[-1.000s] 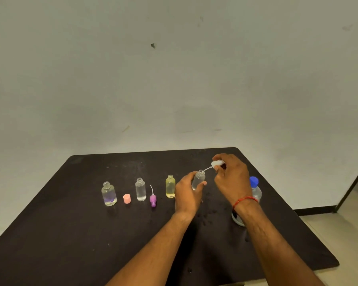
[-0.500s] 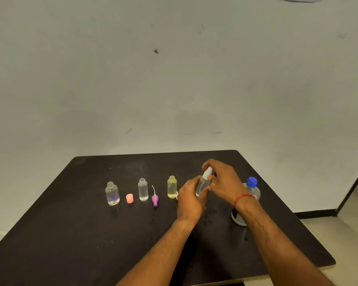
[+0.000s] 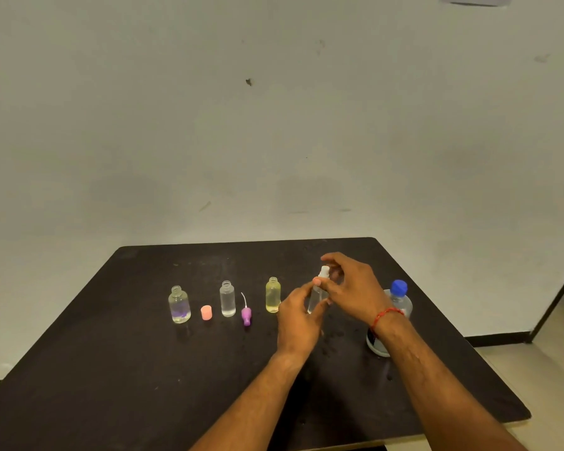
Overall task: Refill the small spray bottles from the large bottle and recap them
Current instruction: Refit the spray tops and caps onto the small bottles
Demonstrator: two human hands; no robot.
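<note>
My left hand (image 3: pixel 298 315) grips a small clear spray bottle (image 3: pixel 314 296) upright over the black table (image 3: pixel 111 369). My right hand (image 3: pixel 350 286) pinches the white spray cap (image 3: pixel 324 272) sitting on that bottle's neck. Three uncapped small bottles stand in a row to the left: a yellow one (image 3: pixel 273 295), a clear one (image 3: pixel 227 299) and a clear one with purple at the bottom (image 3: pixel 179 305). A pink cap (image 3: pixel 206 312) and a purple spray cap with its tube (image 3: pixel 246 315) lie between them. The large bottle with a blue cap (image 3: pixel 394 307) stands behind my right wrist.
Water drops (image 3: pixel 336 336) dot the table near my hands. The table's right edge drops to a light floor (image 3: pixel 534 385), with a dark doorway at the far right. A plain wall rises behind the table.
My right hand brought the white spray cap down from beside the bottle's mouth, slid its tube inside and set it on the neck. My left hand kept holding the bottle.
</note>
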